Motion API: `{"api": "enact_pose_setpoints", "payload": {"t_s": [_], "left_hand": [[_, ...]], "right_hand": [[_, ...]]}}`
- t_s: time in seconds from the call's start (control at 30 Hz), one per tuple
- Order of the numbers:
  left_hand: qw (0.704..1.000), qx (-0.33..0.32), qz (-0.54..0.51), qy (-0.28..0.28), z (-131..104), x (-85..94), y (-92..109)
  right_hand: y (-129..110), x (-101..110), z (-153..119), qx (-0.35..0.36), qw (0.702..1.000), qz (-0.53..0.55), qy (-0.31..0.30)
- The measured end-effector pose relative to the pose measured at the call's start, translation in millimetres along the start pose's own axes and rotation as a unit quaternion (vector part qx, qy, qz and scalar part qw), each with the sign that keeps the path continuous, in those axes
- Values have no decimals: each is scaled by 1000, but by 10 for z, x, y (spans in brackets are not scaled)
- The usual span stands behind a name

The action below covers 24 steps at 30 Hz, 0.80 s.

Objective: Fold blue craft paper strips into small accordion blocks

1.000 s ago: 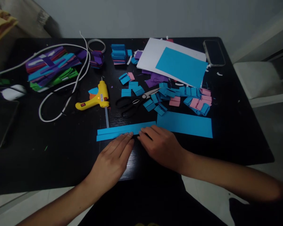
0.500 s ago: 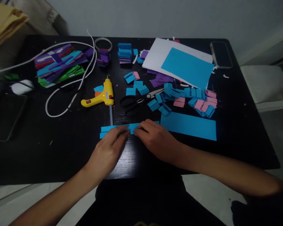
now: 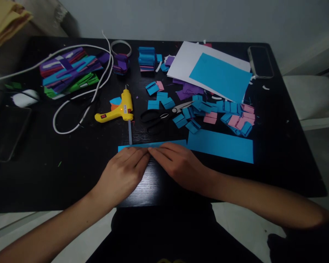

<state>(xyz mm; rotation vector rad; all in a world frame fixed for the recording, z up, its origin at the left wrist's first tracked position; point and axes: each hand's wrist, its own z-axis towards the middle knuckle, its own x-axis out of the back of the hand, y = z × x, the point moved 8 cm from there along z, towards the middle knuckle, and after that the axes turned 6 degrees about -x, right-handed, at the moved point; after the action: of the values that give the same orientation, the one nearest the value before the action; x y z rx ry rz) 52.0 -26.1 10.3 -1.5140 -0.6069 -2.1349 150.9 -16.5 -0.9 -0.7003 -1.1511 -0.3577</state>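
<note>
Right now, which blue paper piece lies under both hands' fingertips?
The narrow blue paper strip beneath left hand and right hand, left of the wider blue paper rectangle.

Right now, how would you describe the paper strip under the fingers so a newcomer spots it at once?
On the black table, find the left hand and right hand meeting toward the front edge. Partly beneath them lies the blue strip, narrower than the flat blue sheet beside its right end.

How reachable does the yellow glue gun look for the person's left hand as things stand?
Probably yes: the yellow glue gun lies just beyond the left hand, with nothing visible lying on its handle. The hand would likely have to come off the blue paper strip under it first.
</note>
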Motion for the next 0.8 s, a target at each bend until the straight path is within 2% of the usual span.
{"api": "enact_pose_setpoints", "payload": {"t_s": [0.2, 0.37, 0.53, 0.67, 0.8], "left_hand": [[999, 26, -29, -7, -62, -55, -47], [994, 71, -78, -17, -49, -76, -133], [984, 115, -126, -47, 19, -110, -269], [977, 105, -174, -68, 70, -102, -345], [966, 77, -235, -73, 166, 28, -386]], "right_hand": [[101, -28, -36, -47, 997, 62, 10], [221, -50, 30, -128, 985, 117, -21], [288, -72, 119, -162, 974, 144, -69], [387, -36, 111, -197, 965, 162, -64], [473, 71, 122, -210, 956, 194, -64]]}}
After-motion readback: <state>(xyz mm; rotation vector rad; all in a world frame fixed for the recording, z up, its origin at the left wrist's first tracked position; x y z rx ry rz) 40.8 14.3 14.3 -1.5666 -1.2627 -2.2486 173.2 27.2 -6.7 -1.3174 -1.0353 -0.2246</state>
